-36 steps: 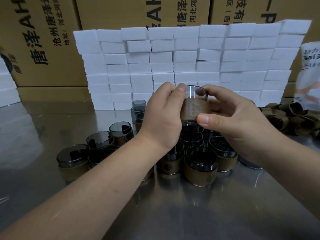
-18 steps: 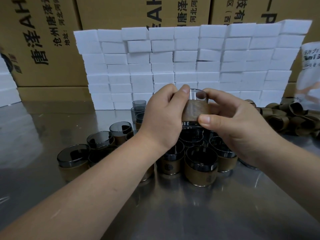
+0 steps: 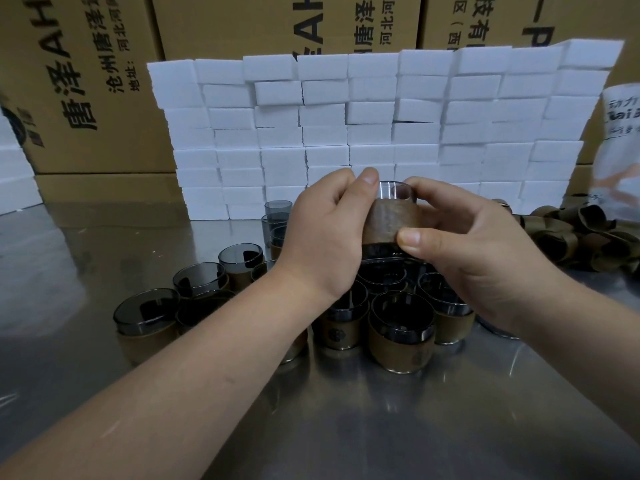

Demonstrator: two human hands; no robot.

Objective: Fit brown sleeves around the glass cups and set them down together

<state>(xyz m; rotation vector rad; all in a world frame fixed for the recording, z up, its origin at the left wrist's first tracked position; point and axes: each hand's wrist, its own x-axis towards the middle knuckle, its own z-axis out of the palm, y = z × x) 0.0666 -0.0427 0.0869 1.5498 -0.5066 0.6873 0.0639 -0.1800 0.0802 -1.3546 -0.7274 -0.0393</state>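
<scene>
Cup [image 3: 396, 191] was held up in the air between both hands, right over the done cups [image 3: 401, 329]. Sleeve [image 3: 388, 221] sat round its middle, w/ clear glass showing above it and a dark glass band below. Looked nearly seated, my guess.

Handling: glass is stiff and smooth, prob. slippery on the bare parts, and breakable if dropped on the cups below. Light enough for 1 hand. Sleeve looked thin, bendy and grippier than glass, so the best hold is on the sleeve band, not the rim.

L hand [image 3: 325, 237] wrapped the cup from its left side, 1 digit tip up by the rim. R hand [image 3: 460, 247] pinched from the right, thumb across the sleeve's lower edge, fingers behind. Both were clamped on cup + sleeve.

Done cups stood bunched on the steel table [image 3: 346, 427]. Bare cups [image 3: 278, 209] were stacked behind L hand, loose sleeves [image 3: 571, 233] piled far right. Foam blocks [image 3: 346, 133] made a wall at back, cartons [image 3: 86, 81] behind.
</scene>
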